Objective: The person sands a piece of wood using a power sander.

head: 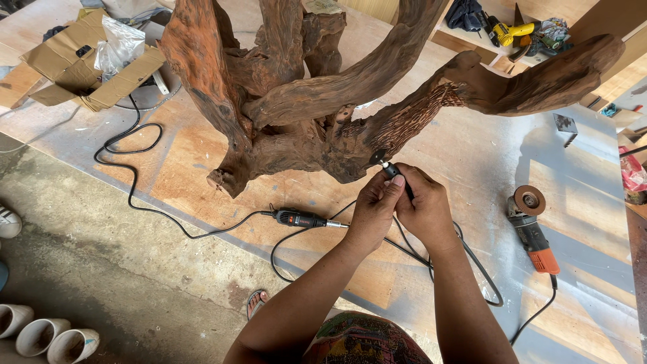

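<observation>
A: While both hands crowd the handpiece (392, 170), what is the grip doing?

B: Left hand (375, 209) and right hand (423, 205) are both clenched on it, a slim black handpiece, its tip touching the root sculpture (303, 101) low on one limb. Two hands, I judge, because the tip is small and the carved surface uneven; one steadies, one steers.

A: Where does the tool sit in the scene?

B: At the lower edge of the limb, just beside a patch of fine carved texture (421, 114). A flexible shaft (404, 246) loops back from my hands to the motor unit (298, 218), which lies flat on the plywood floor (202, 155) just left of my left hand, its black cord (135, 195) trailing off towards a cardboard box (74, 64).

A: Anything else close by?

B: Angle grinder (532, 229), orange and grey, lying on the plywood to my right, apart from both hands. A yellow drill (509, 32) sits on the shelf beyond the root. White cups (40, 334) on the concrete, far left. My foot (256, 302) shows under my left arm.
</observation>
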